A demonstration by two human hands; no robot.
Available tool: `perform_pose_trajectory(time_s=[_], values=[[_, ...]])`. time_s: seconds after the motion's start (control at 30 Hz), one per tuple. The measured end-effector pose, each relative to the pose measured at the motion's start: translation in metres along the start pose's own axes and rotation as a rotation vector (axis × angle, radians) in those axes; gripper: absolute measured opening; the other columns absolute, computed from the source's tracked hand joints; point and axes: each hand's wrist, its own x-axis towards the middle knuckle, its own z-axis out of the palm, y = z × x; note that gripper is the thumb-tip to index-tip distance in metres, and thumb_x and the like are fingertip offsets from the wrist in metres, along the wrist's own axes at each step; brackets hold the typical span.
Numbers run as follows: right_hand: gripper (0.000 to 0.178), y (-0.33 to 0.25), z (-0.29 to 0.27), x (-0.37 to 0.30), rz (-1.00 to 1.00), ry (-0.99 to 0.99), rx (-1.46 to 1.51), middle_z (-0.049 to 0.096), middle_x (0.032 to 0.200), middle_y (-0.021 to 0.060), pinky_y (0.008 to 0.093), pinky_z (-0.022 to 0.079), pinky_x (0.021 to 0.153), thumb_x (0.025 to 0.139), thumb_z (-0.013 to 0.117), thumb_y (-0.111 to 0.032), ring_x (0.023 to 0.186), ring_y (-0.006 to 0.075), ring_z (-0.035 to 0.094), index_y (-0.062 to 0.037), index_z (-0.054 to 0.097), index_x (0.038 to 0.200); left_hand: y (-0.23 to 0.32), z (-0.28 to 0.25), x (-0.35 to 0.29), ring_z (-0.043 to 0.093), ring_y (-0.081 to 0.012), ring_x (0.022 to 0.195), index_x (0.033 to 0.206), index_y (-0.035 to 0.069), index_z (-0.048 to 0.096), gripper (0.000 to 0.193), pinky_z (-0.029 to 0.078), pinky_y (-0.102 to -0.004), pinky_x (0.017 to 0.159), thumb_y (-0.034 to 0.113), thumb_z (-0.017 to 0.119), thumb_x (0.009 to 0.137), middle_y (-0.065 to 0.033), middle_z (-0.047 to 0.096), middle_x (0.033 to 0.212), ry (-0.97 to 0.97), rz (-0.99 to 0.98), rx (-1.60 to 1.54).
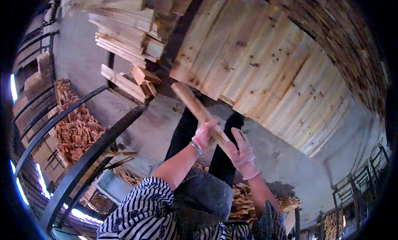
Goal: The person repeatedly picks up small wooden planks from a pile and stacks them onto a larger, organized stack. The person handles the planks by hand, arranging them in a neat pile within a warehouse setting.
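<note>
A narrow wooden board (192,102) slants across the middle, its far end toward the upper left and its near end by my right hand. My left hand (204,134), in a pale pink glove with a band at the wrist, is closed around the board's middle. At the near end, my right hand (243,157), gloved alike, rests against the wood with fingers stretched and thumb apart. Just beyond the board's far end lies a wide panel of knotty planks (257,66) set side by side.
Stacked boards (124,33) stand at the upper left, with short wood blocks (145,79) beside them. A dark metal rail (89,157) runs along my left, near a heap of wood pieces (78,132). More scrap wood (244,202) lies close to my body. Layered timber (344,33) curves along the upper right.
</note>
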Motion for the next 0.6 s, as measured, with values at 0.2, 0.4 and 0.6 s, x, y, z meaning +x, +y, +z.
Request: perform_pose_trajectory(time_s=[0.2, 0.4, 0.6], values=[[0.049, 0.005, -0.041, -0.043, 0.408, -0.073, -0.092, 0.059, 0.134, 0.0221, 0.0386, 0.047, 0.103, 0.099, 0.057, -0.018, 0.122, 0.0319, 0.06, 0.0013, 0.048, 0.142, 0.025, -0.012, 0.082, 0.06, -0.0279, 0.095, 0.119, 0.009, 0.055, 0.048, 0.053, -0.0489, 0.087, 0.049, 0.065, 0.094, -0.0096, 0.061, 0.106, -0.096, 0.15, -0.219], [0.057, 0.012, -0.031, -0.047, 0.354, 0.093, -0.055, 0.056, 0.134, 0.0263, 0.0434, 0.046, 0.102, 0.094, 0.061, -0.023, 0.12, 0.0403, 0.057, 0.0031, 0.045, 0.142, 0.066, 0.061, 0.074, 0.06, -0.0281, 0.102, 0.119, 0.008, 0.054, 0.042, 0.051, -0.0444, 0.094, 0.046, 0.053, 0.101, -0.0073, 0.062, 0.109, -0.191, 0.099, -0.21], [0.077, -0.041, -0.017, 0.067, 0.161, -0.131, -0.228, 0.049, 0.142, 0.0258, 0.0424, 0.041, 0.109, 0.089, 0.068, -0.036, 0.129, 0.0382, 0.05, 0.0039, 0.036, 0.147, 0.04, 0.026, -0.025, 0.061, -0.0245, 0.099, 0.116, 0.009, 0.055, 0.044, 0.052, -0.0441, 0.094, 0.044, 0.068, 0.093, -0.0063, 0.06, 0.105, -0.08, 0.057, -0.241]])
